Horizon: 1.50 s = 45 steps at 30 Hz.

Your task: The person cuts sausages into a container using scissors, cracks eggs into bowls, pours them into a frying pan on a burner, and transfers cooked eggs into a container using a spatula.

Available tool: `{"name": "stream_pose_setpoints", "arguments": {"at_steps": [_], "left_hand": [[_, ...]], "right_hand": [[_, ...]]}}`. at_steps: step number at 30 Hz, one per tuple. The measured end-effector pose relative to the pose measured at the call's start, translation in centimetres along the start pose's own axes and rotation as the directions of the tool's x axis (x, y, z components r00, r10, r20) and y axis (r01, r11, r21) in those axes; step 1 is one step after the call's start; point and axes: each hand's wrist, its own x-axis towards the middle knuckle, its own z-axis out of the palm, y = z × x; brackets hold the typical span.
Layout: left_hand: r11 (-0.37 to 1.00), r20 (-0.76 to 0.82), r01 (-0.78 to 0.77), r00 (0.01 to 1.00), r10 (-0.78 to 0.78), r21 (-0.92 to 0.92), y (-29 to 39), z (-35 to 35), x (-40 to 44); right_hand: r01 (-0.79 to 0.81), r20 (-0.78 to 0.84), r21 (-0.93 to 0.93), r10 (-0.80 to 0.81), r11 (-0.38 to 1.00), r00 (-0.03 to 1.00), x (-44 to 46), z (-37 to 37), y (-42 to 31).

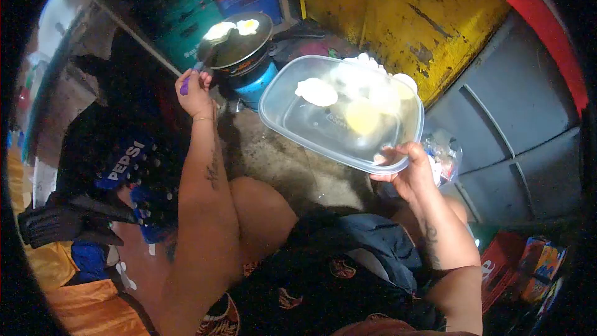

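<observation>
My left hand (196,92) is closed round the purple handle (185,86) of a utensil, whose far end reaches the near edge of a round dark pan (239,46). Two fried eggs (247,27) lie at the pan's far side. Under the pan is a small stove with a blue gas canister (258,87). My right hand (407,171) grips the near right corner of a clear plastic container (298,137), thumb over the rim. Inside the container are several fried eggs (317,92), some washed out by glare.
Green (186,37), red and blue crates stand behind the pan. A worn yellow panel (429,25) and a grey panel (504,124) rise at the right. A plastic bag (444,155) sits beyond my right hand. Red crates and packets are at the lower right.
</observation>
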Motion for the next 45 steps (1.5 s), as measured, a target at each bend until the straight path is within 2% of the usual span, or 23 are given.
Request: {"name": "stream_pose_setpoints", "arguments": {"at_steps": [10,19,27,36,45], "left_hand": [[0.999,0.137,-0.014,0.99,0.018,-0.034,2.1,-0.3,-0.8],[0.993,0.227,0.122,0.966,-0.12,0.007,3.8,-1.4,-2.2],[0.994,0.354,0.106,0.929,-0.11,0.03,2.8,-1.7,-2.9],[0.992,0.331,0.064,0.939,-0.097,0.109,3.5,-1.5,-3.4],[0.998,0.333,0.035,0.942,-0.047,0.043,4.1,-1.7,-3.1]], "right_hand": [[0.028,0.044,0.021,-0.029,0.999,0.999,0.1,0.0,0.2],[0.014,0.016,0.012,-0.014,1.0,1.0,0.5,-0.3,0.4],[0.07,0.05,-0.001,-0.07,0.998,0.996,-0.2,0.9,-0.1],[0.07,0.049,-0.004,-0.069,0.998,0.996,0.1,0.9,0.1],[0.082,0.033,0.021,-0.083,0.996,0.996,0.5,0.6,0.5]]}}
